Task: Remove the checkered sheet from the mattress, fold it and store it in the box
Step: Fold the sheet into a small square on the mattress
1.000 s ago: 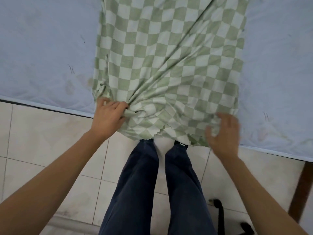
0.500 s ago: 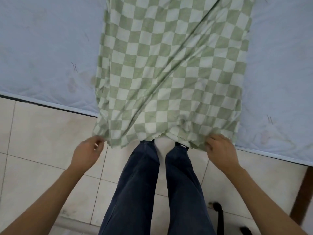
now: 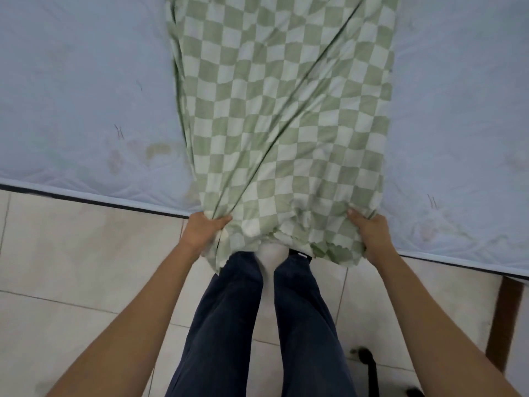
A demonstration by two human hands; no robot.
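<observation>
Left hand (image 3: pixel 204 232) and right hand (image 3: pixel 370 234) each grip a near corner of the checkered sheet (image 3: pixel 286 110), fingers curled into bunched cloth. The sheet lies in a narrow strip across the mattress (image 3: pixel 71 96), its near edge overhanging. Risk: an uneven pull skews the fold, and the hanging hem may drag on the floor (image 3: pixel 86 253).

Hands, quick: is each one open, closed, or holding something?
Left hand: closed, gripping the checkered sheet at its near left edge.
Right hand: closed, gripping the same sheet's near right edge.
</observation>
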